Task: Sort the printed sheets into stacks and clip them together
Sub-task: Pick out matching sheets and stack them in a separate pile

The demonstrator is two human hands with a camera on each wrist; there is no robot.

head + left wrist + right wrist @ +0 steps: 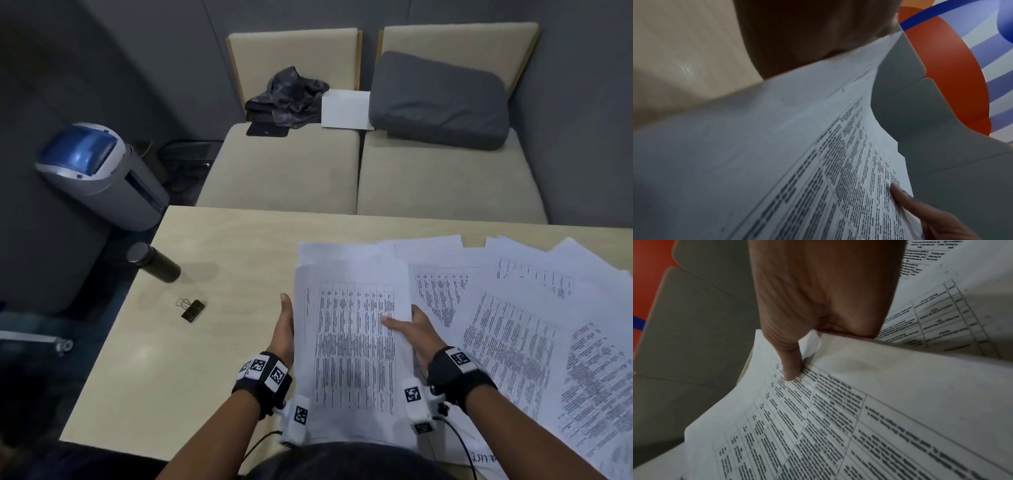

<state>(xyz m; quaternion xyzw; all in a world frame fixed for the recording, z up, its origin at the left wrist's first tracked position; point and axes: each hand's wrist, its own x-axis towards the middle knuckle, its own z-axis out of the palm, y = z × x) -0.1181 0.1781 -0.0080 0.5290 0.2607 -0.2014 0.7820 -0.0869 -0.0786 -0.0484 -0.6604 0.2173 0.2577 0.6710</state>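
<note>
there, table-printed white sheets (356,346) upright, edges pinched between left hand (285,334) and right hand (412,334) fingers

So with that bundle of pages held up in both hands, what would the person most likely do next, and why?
Probably tap the held stack on the table to square its edges. The left hand and right hand grip its two sides, yet pages behind the front sheet stick out unevenly at the top. The binder clip lies untouched to the left, so clipping likely follows once the edges line up.
</note>
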